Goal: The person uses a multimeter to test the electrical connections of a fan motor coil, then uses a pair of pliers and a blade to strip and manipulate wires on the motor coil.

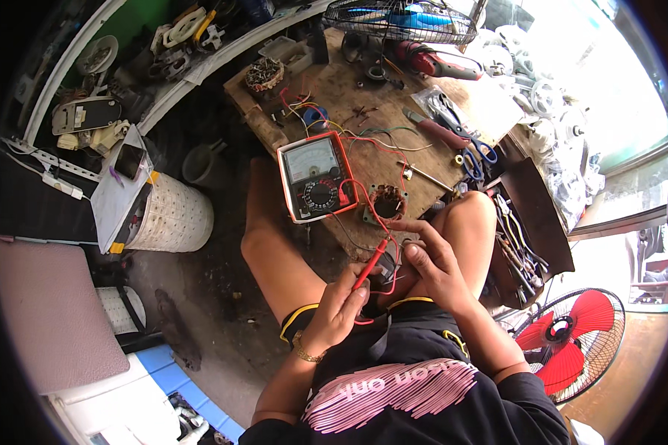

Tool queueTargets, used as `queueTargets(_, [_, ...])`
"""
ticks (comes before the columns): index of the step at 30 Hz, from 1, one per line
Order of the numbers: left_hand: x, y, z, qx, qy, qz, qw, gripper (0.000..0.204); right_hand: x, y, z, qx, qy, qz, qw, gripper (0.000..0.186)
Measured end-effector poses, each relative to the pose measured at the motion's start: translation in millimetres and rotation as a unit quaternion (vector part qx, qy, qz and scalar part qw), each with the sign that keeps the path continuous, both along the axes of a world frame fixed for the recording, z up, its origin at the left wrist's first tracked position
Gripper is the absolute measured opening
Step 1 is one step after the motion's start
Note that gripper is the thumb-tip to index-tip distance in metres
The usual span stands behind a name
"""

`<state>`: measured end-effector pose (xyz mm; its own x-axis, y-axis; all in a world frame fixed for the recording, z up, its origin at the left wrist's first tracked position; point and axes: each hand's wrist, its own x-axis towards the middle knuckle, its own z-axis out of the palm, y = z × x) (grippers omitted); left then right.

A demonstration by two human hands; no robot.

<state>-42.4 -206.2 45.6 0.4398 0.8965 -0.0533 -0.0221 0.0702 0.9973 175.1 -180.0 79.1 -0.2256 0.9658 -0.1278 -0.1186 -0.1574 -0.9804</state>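
Observation:
My left hand (337, 310) is closed around a red test probe (372, 263), whose tip points up toward my right hand (439, 271). The right hand's fingers are bent around thin leads close to that tip; exactly what they pinch is too small to make out. Just beyond the hands, a motor stator (399, 210) with copper windings sits at the table's near edge. To its left an analog multimeter (312, 165) with an orange-red case rests face up. A red lead (364, 194) loops from it between my hands, and a dark lead runs down beside it.
On the wooden table (364, 167) lie blue-handled scissors (481, 150), a screwdriver-like metal rod (427, 176), a blue tape roll (315, 116) and loose wires. A toolbox (523, 245) stands right of my knee. A red-bladed fan (564, 334) is at lower right, a white basket (174, 217) at left.

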Motion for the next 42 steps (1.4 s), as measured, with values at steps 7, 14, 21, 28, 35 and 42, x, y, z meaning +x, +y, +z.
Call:
queueTargets(7, [0, 5, -1, 0.046, 0.051, -0.026, 0.997, 0.032, -4, 5, -5, -0.021, 0.021, -0.031, 0.999, 0.02])
queueTargets(14, [13, 11, -2, 0.11, 0.009, 0.034, 0.993, 0.03, -10, 3, -11, 0.054, -0.038, -0.06, 0.996, 0.007])
queueTargets(21, [39, 28, 7, 0.067, -0.014, 0.114, 0.991, 0.028, -16, 1, -7, 0.097, -0.103, -0.076, 0.987, 0.011])
queueTargets(28, [41, 76, 5, 0.186, 0.12, 0.21, 0.952, 0.016, 13, 17, -6, 0.056, -0.093, -0.093, 0.99, 0.022])
queueTargets(35, [49, 162, -21, 0.226, 0.267, 0.184, 0.919, 0.012, 66, 41, -51, 0.006, -0.151, -0.23, 0.961, 0.02])
queueTargets(42, [61, 164, -26, 0.197, 0.279, 0.168, 0.925, 0.01, 73, 35, -69, -0.038, -0.119, -0.236, 0.964, 0.019])
